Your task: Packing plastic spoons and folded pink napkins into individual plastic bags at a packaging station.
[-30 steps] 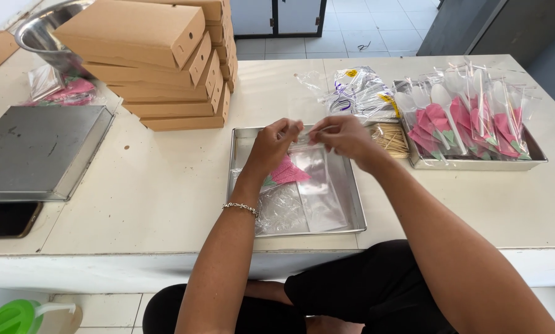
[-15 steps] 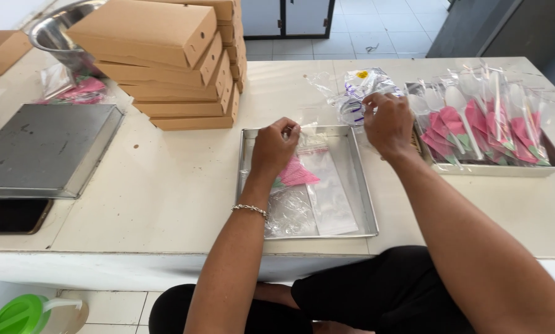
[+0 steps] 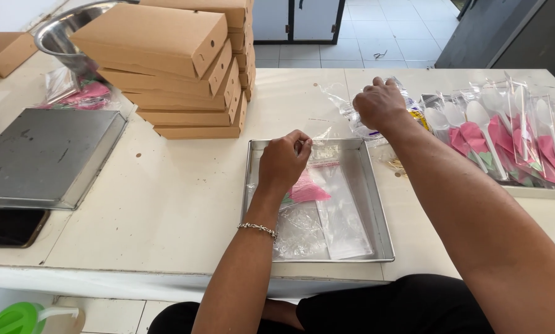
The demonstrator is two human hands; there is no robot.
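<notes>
My left hand [image 3: 283, 162] hovers over a shallow metal tray [image 3: 376, 204] and pinches the top of a clear plastic sleeve [image 3: 336, 210] with a folded pink napkin [image 3: 307, 190] inside. My right hand [image 3: 379, 106] reaches beyond the tray's far right corner and rests in a crumpled clear plastic bag [image 3: 351, 111] lying on the white table; its fingertips are hidden in the bag. More clear plastic [image 3: 299, 232] lies loose in the tray's near half.
A second tray [image 3: 531, 190] at the right holds several clear packs of white spoons and pink napkins [image 3: 506, 136]. A stack of brown cardboard boxes [image 3: 178, 68] stands at the back left, with a steel bowl [image 3: 57, 37] behind and an upturned metal tray [image 3: 42, 154] at far left.
My right hand has left the sleeve in the tray and moved back and to the right, onto the crumpled plastic bag. My left hand has kept its pinch on the sleeve.
</notes>
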